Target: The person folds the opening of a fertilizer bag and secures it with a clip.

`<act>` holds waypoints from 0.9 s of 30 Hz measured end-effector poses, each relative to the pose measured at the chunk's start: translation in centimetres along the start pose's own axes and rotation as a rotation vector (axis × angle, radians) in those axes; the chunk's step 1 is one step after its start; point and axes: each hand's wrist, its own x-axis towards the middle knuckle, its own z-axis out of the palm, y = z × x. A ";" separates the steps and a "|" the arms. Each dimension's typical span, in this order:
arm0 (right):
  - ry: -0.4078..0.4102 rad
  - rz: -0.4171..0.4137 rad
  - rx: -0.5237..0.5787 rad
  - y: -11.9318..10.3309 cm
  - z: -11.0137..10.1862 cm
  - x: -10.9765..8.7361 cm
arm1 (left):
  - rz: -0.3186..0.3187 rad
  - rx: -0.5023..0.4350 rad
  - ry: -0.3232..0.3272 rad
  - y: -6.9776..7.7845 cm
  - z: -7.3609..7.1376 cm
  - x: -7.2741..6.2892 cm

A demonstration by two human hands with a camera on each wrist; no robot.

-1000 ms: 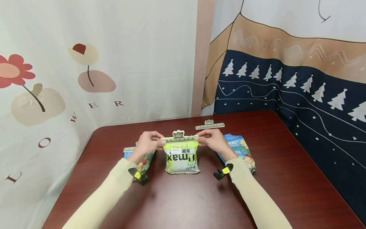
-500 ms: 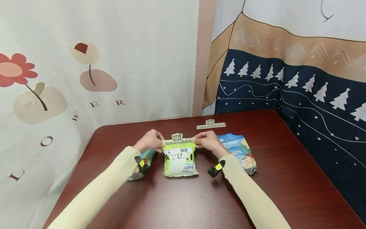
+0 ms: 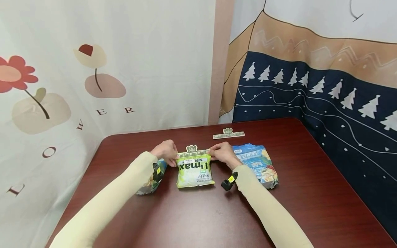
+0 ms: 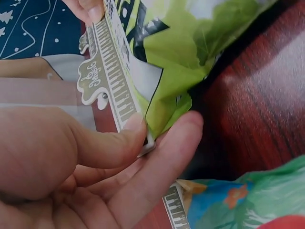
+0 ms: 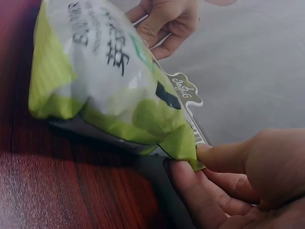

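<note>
Mid-frame, the green bag now looks smoother! The left hand and right hand pinch the clip at its 2 ends; it seems well seated.

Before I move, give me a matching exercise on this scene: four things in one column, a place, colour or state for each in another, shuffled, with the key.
Things:
1. lime-green bag
2. loose clip
3. left hand
4. table

Descriptions:
A. dark reddish-brown
B. pinching one end of the handled clip
C. between the left hand and the right hand
D. lying near the table's far edge

Right pairs: 1-C, 2-D, 3-B, 4-A
</note>
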 end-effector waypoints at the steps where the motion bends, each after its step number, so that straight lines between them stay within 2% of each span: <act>1: -0.003 0.007 -0.004 0.0 0.0 0.0 | -0.002 0.003 -0.007 0.0 0.0 0.1; 9: -0.021 0.009 -0.048 -0.2 0.1 -0.1 | 0.004 0.036 -0.039 -0.1 -0.2 0.5; 13: -0.047 0.011 -0.094 -0.4 -0.1 -0.4 | 0.014 0.061 -0.024 -0.1 -0.3 0.4; 16: -0.083 0.000 -0.120 -0.7 -0.5 -0.6 | 0.022 0.080 0.028 -0.1 -0.5 0.1; 20: -0.096 -0.028 -0.209 -1.3 -1.3 -1.1 | 0.060 0.112 0.135 0.0 -0.5 -0.3; 23: -0.082 -0.049 -0.299 -1.8 -2.1 -1.3 | 0.106 0.098 0.209 0.2 -0.3 -0.4; 27: -0.061 -0.090 -0.399 -2.6 -3.5 -1.7 | 0.148 0.020 0.278 0.5 0.2 -0.5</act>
